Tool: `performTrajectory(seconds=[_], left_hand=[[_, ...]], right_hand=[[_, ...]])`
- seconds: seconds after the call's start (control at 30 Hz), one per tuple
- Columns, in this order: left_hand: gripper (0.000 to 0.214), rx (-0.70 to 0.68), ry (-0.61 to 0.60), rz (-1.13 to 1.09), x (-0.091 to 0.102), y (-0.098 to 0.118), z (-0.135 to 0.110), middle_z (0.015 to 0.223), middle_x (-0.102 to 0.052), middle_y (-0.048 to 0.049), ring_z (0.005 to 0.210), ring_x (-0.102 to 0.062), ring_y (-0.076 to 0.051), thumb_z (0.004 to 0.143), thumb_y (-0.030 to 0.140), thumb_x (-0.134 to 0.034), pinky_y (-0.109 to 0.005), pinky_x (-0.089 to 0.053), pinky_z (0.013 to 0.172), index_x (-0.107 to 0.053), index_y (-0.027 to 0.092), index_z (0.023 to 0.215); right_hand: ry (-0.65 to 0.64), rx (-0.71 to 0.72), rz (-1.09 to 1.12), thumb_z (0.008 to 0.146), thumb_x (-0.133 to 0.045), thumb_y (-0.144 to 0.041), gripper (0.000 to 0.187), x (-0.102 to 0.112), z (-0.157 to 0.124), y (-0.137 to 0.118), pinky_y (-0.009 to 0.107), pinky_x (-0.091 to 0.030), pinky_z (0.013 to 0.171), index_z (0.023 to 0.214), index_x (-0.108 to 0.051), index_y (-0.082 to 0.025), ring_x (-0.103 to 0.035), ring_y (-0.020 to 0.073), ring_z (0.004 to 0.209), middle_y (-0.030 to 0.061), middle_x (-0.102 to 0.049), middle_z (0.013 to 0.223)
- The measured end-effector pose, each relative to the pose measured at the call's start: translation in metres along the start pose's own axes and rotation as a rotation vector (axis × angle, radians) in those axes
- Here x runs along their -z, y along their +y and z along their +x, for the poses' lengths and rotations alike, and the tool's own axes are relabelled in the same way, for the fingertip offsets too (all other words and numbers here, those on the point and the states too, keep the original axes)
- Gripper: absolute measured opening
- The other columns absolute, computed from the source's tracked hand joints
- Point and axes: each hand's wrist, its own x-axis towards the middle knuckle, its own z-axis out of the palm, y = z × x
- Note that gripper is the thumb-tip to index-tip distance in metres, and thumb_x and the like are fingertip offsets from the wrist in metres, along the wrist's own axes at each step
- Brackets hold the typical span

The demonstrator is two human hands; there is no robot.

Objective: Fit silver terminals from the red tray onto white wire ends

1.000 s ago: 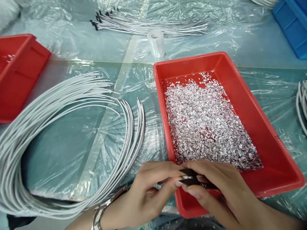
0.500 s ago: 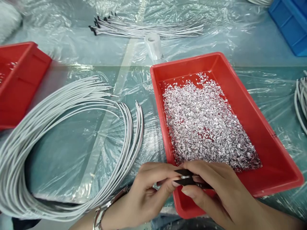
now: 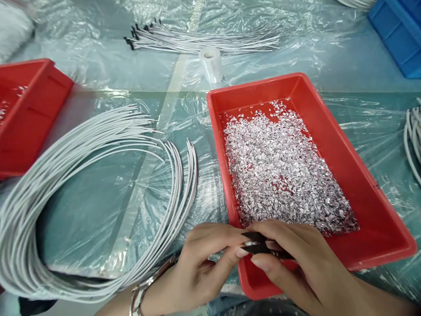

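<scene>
Over the near edge of the red tray (image 3: 365,175), both hands meet fingertip to fingertip. My right hand (image 3: 305,263) is closed around a small black tool with two flat prongs (image 3: 255,249), its handle mostly hidden by the fingers. Pinched by the thumb and index finger of my left hand (image 3: 205,263) is what looks like a silvery-white cable end (image 3: 251,243), which lies between the prongs. The rest of that piece is hidden. Silver foil scraps (image 3: 276,171) cover much of the tray's floor, just beyond my hands.
A large loop of white cables (image 3: 19,224) lies on the left, reaching my left forearm. Behind stand a clear film roll (image 3: 211,66) and black-tipped cables (image 3: 197,39). A second red bin (image 3: 42,105) is at left, a blue bin (image 3: 397,35) at far right. Plastic film (image 3: 108,197) covers the table.
Both hands keep the same grip, with the black tool shifted very slightly to the right. The whole view has moved a little; nothing was let go.
</scene>
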Motion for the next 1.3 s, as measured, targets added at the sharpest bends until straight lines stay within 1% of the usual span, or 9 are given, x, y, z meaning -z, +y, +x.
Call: performTrajectory(seconds=[0.23,0.37,0.5,0.67,0.73,0.83,0.97,1.2,1.3], left_hand=[[0.016,0.013,-0.003,-0.017,-0.001,-0.001,-0.002,0.074,-0.070,-0.0018,0.062,-0.065,-0.013,0.086,0.012,-0.055,-0.022,-0.050,0.059,-0.061,0.021,0.097],[0.013,-0.003,0.003,0.006,-0.002,-0.002,-0.001,0.072,-0.068,-0.0017,0.060,-0.063,-0.012,0.086,0.011,-0.054,-0.022,-0.050,0.058,-0.058,0.020,0.094],[0.011,0.016,-0.006,0.017,-0.003,0.000,0.000,0.072,-0.069,-0.0016,0.060,-0.064,-0.012,0.087,0.011,-0.052,-0.020,-0.049,0.056,-0.059,0.019,0.090],[0.011,0.068,-0.025,0.021,-0.003,0.003,0.003,0.068,-0.069,-0.0034,0.056,-0.063,-0.012,0.088,0.014,-0.051,-0.020,-0.046,0.051,-0.062,0.015,0.086],[0.013,0.073,-0.029,0.006,-0.003,0.004,0.002,0.068,-0.070,-0.0044,0.055,-0.063,-0.012,0.088,0.014,-0.051,-0.020,-0.044,0.049,-0.062,0.015,0.083],[0.014,0.091,-0.032,-0.029,-0.004,0.004,0.001,0.068,-0.070,-0.0049,0.055,-0.063,-0.012,0.088,0.014,-0.050,-0.019,-0.044,0.048,-0.063,0.014,0.083],[0.015,0.111,-0.057,-0.090,-0.004,0.003,0.001,0.069,-0.069,-0.0034,0.058,-0.063,-0.011,0.088,0.011,-0.049,-0.019,-0.047,0.052,-0.064,0.015,0.086],[0.016,0.101,-0.112,-0.157,-0.001,0.004,0.001,0.067,-0.068,-0.0028,0.056,-0.062,-0.010,0.088,0.010,-0.049,-0.017,-0.047,0.052,-0.064,0.015,0.090],[0.016,0.117,-0.170,-0.190,0.000,0.005,0.001,0.064,-0.067,-0.0036,0.056,-0.062,-0.011,0.089,0.011,-0.047,-0.019,-0.047,0.053,-0.062,0.014,0.086]], right_hand=[[-0.012,-0.037,0.016,0.096,-0.037,-0.031,0.023,0.001,0.002,-0.001,0.023,-0.048,0.056,0.091,-0.057,-0.020,-0.065,0.0125,0.066,0.0008,-0.070,0.083],[-0.017,-0.089,0.091,0.092,-0.048,-0.036,0.020,-0.001,0.003,0.002,0.021,-0.050,0.059,0.096,-0.056,-0.019,-0.065,0.0114,0.064,-0.0017,-0.068,0.076],[0.081,-0.137,0.092,0.082,-0.061,-0.046,0.034,-0.004,0.002,0.002,0.019,-0.050,0.051,0.102,-0.054,-0.019,-0.063,0.0104,0.054,-0.0037,-0.067,0.068],[0.270,-0.159,0.049,0.082,-0.062,-0.043,0.028,-0.003,-0.003,0.000,0.016,-0.049,0.042,0.098,-0.053,-0.023,-0.059,0.0094,0.047,-0.0051,-0.065,0.063],[0.293,-0.079,-0.049,0.084,-0.061,-0.036,0.021,0.000,-0.006,0.000,0.017,-0.050,0.046,0.098,-0.053,-0.023,-0.060,0.0099,0.049,-0.0045,-0.067,0.066],[0.250,0.182,-0.307,0.089,-0.054,-0.019,0.011,0.007,-0.009,0.001,0.025,-0.051,0.050,0.100,-0.056,-0.019,-0.062,0.0132,0.053,-0.0003,-0.070,0.068],[0.225,0.431,-0.571,0.091,-0.042,-0.006,0.022,0.010,-0.010,0.002,0.028,-0.048,0.045,0.099,-0.061,-0.014,-0.060,0.0144,0.051,0.0026,-0.069,0.064],[0.180,0.547,-0.767,0.088,-0.048,-0.007,0.020,0.008,-0.018,-0.003,0.031,-0.048,0.050,0.089,-0.066,-0.017,-0.062,0.0167,0.052,0.0001,-0.068,0.060],[0.109,0.506,-0.778,0.095,-0.038,-0.015,0.028,0.011,-0.024,-0.007,0.034,-0.051,0.054,0.090,-0.065,-0.019,-0.063,0.0189,0.056,0.0014,-0.069,0.063]])
